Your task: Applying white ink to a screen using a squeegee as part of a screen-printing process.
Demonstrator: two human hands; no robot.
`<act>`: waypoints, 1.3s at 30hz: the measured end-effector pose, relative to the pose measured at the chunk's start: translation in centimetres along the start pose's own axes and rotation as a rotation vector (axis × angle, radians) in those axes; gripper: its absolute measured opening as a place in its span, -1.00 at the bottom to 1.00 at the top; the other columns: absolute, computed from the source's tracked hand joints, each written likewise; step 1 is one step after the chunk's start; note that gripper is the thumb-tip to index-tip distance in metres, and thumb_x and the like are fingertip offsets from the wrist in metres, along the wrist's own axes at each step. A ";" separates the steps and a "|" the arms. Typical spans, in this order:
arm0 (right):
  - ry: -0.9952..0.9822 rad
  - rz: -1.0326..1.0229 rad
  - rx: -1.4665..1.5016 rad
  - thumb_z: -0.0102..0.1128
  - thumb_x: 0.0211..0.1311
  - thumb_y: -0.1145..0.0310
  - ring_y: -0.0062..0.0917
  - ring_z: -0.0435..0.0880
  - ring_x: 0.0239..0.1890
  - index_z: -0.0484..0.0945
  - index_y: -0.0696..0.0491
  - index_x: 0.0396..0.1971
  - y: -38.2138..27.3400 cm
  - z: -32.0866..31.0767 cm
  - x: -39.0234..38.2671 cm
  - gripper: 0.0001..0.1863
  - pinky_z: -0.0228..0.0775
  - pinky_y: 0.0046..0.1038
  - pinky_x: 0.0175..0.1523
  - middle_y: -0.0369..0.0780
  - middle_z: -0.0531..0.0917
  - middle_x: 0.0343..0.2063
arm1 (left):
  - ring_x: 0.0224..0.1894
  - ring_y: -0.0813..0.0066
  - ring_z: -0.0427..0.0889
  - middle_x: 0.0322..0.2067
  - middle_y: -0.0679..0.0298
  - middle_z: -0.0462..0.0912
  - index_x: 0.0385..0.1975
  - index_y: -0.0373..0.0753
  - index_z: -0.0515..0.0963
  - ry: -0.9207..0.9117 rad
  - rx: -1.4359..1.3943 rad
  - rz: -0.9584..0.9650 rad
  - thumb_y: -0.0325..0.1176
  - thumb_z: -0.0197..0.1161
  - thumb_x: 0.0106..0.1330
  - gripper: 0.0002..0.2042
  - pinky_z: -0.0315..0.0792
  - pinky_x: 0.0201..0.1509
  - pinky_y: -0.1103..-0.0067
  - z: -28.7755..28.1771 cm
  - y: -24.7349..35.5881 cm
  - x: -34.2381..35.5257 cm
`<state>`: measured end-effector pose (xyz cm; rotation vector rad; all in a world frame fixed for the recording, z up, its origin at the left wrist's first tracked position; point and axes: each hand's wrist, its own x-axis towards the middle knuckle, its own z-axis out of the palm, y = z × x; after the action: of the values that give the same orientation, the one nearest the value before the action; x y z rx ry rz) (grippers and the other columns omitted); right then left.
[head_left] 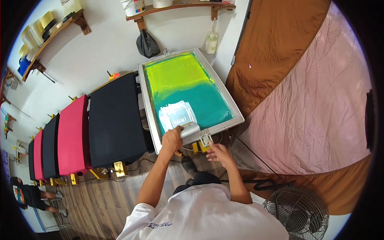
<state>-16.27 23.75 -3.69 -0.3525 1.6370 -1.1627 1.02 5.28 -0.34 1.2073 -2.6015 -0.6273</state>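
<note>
A silkscreen frame (235, 120) lies tilted in front of me. Its mesh is teal, with yellow-green ink over the far half. White ink (167, 113) surrounds a small pale design at the near left. My left hand (172, 140) is closed around a squeegee (190, 129), which rests at the near edge of the white ink. At the frame's near side is a pale, loop-shaped handle (205, 137). My right hand (219, 153) has its thumb and index finger at the lower end of that handle; the other fingers are loosely curled.
To the left runs a row of black (116, 120) and pink (73, 134) cloth-covered boards with yellow brackets. A fan (298, 212) stands at the lower right, beside hanging brown and pink cloth (308, 100). Wall shelves (180, 5) hold tubs. Another person (30, 196) is at the far left.
</note>
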 end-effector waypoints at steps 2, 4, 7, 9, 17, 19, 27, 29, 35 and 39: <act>-0.127 0.047 0.252 0.22 0.32 -0.13 -0.53 0.68 -0.36 0.48 0.09 -0.21 0.1 0.3 0.1 -0.49 0.57 -0.44 -0.25 -0.24 0.61 -0.36 | -0.26 -0.11 0.70 -0.31 -0.12 0.69 -0.04 -0.18 0.59 -0.016 -0.013 -0.010 -0.54 0.21 0.10 -0.63 0.58 -0.14 0.18 -0.3 0.4 -0.4; -0.132 0.064 0.293 0.21 0.33 -0.12 -0.53 0.68 -0.36 0.48 0.07 -0.21 1.0 0.1 1.2 -0.51 0.57 -0.45 -0.24 -0.25 0.61 -0.37 | -0.23 -0.11 0.70 -0.25 -0.09 0.70 -0.04 -0.19 0.56 -0.013 -0.033 0.015 -0.55 0.23 0.08 -0.62 0.58 -0.11 0.19 -0.3 0.5 -0.8; -0.154 0.093 0.378 0.19 0.37 -0.07 -0.52 0.68 -0.36 0.49 0.05 -0.22 2.1 -0.4 2.0 -0.57 0.57 -0.44 -0.24 -0.25 0.61 -0.39 | -0.15 -0.09 0.69 -0.10 -0.05 0.67 -0.05 -0.22 0.53 -0.023 -0.073 -0.004 -0.58 0.23 0.06 -0.62 0.58 -0.07 0.21 -0.7 1.4 -0.9; -0.173 0.109 0.428 0.16 0.40 -0.03 -0.50 0.68 -0.35 0.50 0.04 -0.23 2.0 -0.4 2.2 -0.61 0.57 -0.42 -0.25 -0.25 0.61 -0.40 | -0.12 -0.07 0.68 -0.06 -0.03 0.65 -0.05 -0.23 0.53 -0.021 -0.075 -0.005 -0.58 0.22 0.07 -0.62 0.58 -0.05 0.23 -1.0 1.7 -1.0; -0.190 -0.046 0.179 0.20 0.38 -0.01 -0.66 0.62 -0.45 0.54 0.11 -0.20 2.1 -0.1 2.0 -0.58 0.50 -0.61 -0.32 -0.31 0.59 -0.50 | 0.12 0.04 0.59 0.12 0.01 0.57 0.02 -0.23 0.54 0.006 -0.111 0.011 -0.66 0.22 0.01 -0.52 0.54 0.12 0.31 -0.5 0.8 -1.1; -0.198 -0.006 0.202 0.23 0.35 -0.01 -0.66 0.62 -0.44 0.55 0.09 -0.23 1.8 0.0 2.0 -0.60 0.48 -0.61 -0.31 -0.31 0.60 -0.49 | 0.14 0.05 0.58 0.10 0.01 0.58 0.02 -0.24 0.54 0.010 -0.104 -0.020 -0.67 0.22 0.00 -0.51 0.53 0.14 0.32 -0.2 0.6 -1.2; -0.241 0.064 0.225 0.20 0.39 0.07 -0.66 0.59 -0.38 0.52 0.04 -0.27 1.5 -0.8 2.3 -0.69 0.48 -0.56 -0.22 -0.33 0.59 -0.46 | 0.20 0.07 0.54 0.12 0.00 0.57 0.09 -0.26 0.52 0.021 -0.129 0.007 -0.72 0.21 -0.06 -0.42 0.49 0.23 0.34 -0.2 1.2 -1.4; -0.241 0.079 0.228 0.19 0.40 0.08 -0.66 0.59 -0.38 0.53 0.04 -0.28 1.2 -0.9 2.2 -0.70 0.47 -0.56 -0.22 -0.33 0.59 -0.47 | 0.22 0.09 0.53 0.13 0.01 0.57 0.09 -0.28 0.51 -0.013 -0.137 -0.001 -0.73 0.22 -0.10 -0.40 0.48 0.24 0.34 -0.4 1.2 -1.1; -0.237 0.043 0.254 0.22 0.37 0.07 -0.68 0.58 -0.40 0.55 0.03 -0.28 1.9 -0.7 2.2 -0.70 0.44 -0.58 -0.24 -0.34 0.59 -0.50 | 0.23 0.05 0.52 0.14 -0.02 0.56 0.12 -0.26 0.49 -0.033 -0.116 0.040 -0.70 0.26 -0.12 -0.36 0.48 0.26 0.34 -0.4 0.6 -1.3; -0.215 0.035 0.287 0.26 0.35 0.06 -0.71 0.57 -0.44 0.56 0.03 -0.29 1.5 -0.4 2.0 -0.69 0.42 -0.60 -0.27 -0.35 0.59 -0.53 | 0.24 0.05 0.51 0.14 -0.02 0.55 0.11 -0.28 0.49 -0.042 -0.108 0.045 -0.71 0.26 -0.12 -0.37 0.46 0.28 0.34 -1.0 0.6 -1.1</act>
<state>-16.99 23.26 -6.09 -0.2533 1.2654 -1.2671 1.67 6.17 0.78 1.1115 -2.5836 -0.7815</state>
